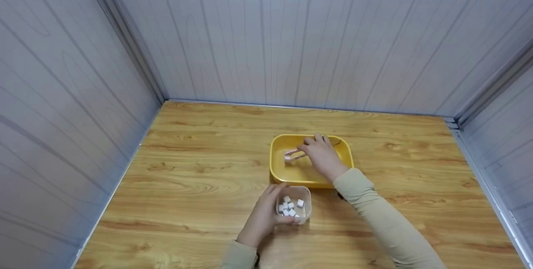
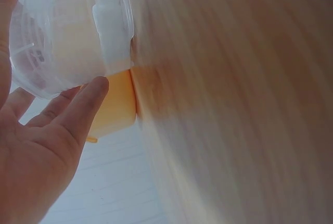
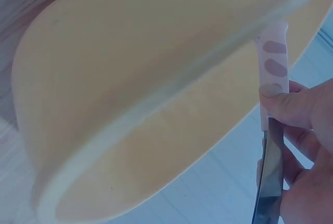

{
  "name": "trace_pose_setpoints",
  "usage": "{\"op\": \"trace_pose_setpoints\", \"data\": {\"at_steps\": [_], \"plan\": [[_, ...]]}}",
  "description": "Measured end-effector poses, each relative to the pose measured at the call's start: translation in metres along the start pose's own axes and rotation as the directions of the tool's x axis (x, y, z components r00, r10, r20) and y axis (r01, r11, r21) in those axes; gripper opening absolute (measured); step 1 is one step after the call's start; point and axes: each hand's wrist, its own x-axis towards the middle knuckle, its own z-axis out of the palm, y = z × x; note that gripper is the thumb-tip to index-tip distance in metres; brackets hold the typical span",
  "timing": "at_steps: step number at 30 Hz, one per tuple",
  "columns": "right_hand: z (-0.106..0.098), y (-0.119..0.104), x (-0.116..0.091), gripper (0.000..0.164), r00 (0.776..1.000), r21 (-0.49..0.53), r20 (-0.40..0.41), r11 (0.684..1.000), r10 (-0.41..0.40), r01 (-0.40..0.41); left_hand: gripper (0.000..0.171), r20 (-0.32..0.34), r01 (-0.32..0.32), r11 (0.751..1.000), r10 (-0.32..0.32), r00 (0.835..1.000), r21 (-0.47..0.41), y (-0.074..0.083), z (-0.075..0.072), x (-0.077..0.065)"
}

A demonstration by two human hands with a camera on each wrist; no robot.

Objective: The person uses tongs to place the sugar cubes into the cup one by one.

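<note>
My right hand (image 1: 322, 155) is over the yellow tub (image 1: 297, 175), pinching a pair of small tongs (image 1: 288, 158) with pale pink ends and metal arms. The tong tips point left, inside or just above the tub; whether anything sits between them I cannot tell. In the right wrist view, the thumb presses the tongs (image 3: 274, 57) where pink meets metal. Nearer the front, my left hand (image 1: 264, 215) holds a clear plastic box (image 1: 308, 208) from its left side, thumb in front and fingers behind. Several small white cubes (image 1: 290, 205) lie in that box, mostly toward its left.
The box stands close against the tub's front side on the wood-grain table (image 1: 200, 177). Pale panel walls (image 1: 283, 44) close off the back, left and right. The right forearm's beige sleeve (image 1: 387, 219) crosses the tub's front right corner.
</note>
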Motion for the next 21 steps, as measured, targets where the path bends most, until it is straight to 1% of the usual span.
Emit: {"op": "trace_pose_setpoints", "data": {"at_steps": [6, 12, 14, 18, 21], "plan": [[-0.011, 0.003, -0.007, 0.046, 1.000, 0.023, -0.009, 1.000, 0.012, -0.012, 0.092, 0.013, 0.049, 0.999, -0.049, 0.999, -0.001, 0.001, 0.000, 0.000], [-0.022, 0.007, -0.018, 0.041, 1.000, 0.029, -0.017, 0.999, 0.023, -0.022, 0.093, 0.015, 0.041, 0.999, -0.041, 0.999, -0.016, 0.001, 0.000, 0.000], [-0.025, 0.008, -0.023, 0.039, 0.999, 0.040, -0.029, 0.999, 0.025, -0.024, 0.092, 0.015, 0.035, 0.999, -0.035, 0.999, -0.017, 0.001, 0.000, 0.000], [-0.033, 0.009, -0.030, 0.038, 0.998, 0.073, -0.061, 0.997, 0.020, -0.016, 0.092, 0.001, 0.002, 1.000, -0.002, 1.000, -0.003, 0.002, 0.000, 0.000], [-0.037, 0.009, -0.035, 0.039, 0.997, 0.079, -0.082, 0.997, 0.013, -0.007, 0.091, 0.001, 0.007, 1.000, -0.007, 1.000, -0.001, 0.002, 0.000, 0.001]]}}
